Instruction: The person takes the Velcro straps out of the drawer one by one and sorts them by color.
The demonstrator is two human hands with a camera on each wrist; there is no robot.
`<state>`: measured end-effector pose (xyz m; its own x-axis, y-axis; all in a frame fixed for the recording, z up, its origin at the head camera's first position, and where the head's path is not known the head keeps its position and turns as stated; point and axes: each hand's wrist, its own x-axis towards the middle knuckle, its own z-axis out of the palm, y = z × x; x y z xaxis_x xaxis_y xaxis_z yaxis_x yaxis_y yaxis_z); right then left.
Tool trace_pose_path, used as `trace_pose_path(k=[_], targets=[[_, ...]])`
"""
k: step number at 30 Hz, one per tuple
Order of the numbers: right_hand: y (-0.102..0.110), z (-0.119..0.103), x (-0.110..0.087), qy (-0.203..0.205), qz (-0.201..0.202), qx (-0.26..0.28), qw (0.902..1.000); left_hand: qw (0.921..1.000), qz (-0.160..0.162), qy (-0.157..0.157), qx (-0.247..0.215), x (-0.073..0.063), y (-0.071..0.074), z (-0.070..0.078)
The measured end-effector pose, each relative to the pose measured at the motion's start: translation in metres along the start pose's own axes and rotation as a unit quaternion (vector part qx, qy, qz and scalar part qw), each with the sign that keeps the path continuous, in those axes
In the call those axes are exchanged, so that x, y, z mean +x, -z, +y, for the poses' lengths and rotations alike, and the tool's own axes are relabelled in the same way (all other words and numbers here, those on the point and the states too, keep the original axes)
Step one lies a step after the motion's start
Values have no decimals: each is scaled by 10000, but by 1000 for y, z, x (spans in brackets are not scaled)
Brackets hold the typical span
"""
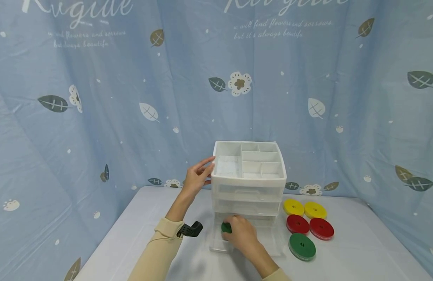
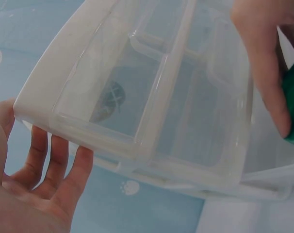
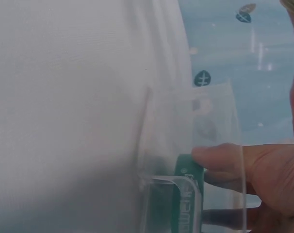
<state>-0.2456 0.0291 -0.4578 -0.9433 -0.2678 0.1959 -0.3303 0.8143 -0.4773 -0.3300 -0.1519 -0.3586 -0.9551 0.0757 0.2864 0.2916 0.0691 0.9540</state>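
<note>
A white drawer unit [image 1: 249,181] with clear drawers stands on the table. Its lowest drawer [image 1: 272,238] is pulled out. My left hand [image 1: 196,175] rests against the unit's upper left side; in the left wrist view its fingers [image 2: 57,165] touch the unit's edge. Inside the pulled-out drawer, my right hand [image 1: 241,232] pinches a green roll [image 1: 226,227]. White lettering runs along that roll's edge [image 3: 186,208] in the right wrist view, where the clear drawer wall stands partly in front. Whether the roll touches the drawer floor cannot be told.
Right of the unit lie two yellow rolls [image 1: 315,210], two red rolls [image 1: 321,228] and another green roll [image 1: 302,246]. The unit's top tray [image 1: 260,156] is split into compartments. A blue patterned curtain [image 1: 188,97] hangs behind the white table [image 1: 364,249].
</note>
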Motion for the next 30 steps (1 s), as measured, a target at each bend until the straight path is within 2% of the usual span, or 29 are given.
trace_pose_path(k=[5, 16, 19, 23, 30], targets=[[10, 3, -3, 19, -74, 139, 9999, 9999, -103, 79, -74, -1, 1, 4], [40, 9, -12, -113, -266, 179, 9994, 9998, 126, -129, 106, 0, -1, -4], [48, 13, -19, -111, -224, 162, 9996, 9999, 39, -3, 108, -5, -2, 8], [60, 22, -30, -321, -159, 155, 9992, 9998, -113, 156, 93, -13, -3, 24], [87, 38, -43, -1005, -108, -48, 9949, 9999, -81, 110, 73, -11, -2, 20]])
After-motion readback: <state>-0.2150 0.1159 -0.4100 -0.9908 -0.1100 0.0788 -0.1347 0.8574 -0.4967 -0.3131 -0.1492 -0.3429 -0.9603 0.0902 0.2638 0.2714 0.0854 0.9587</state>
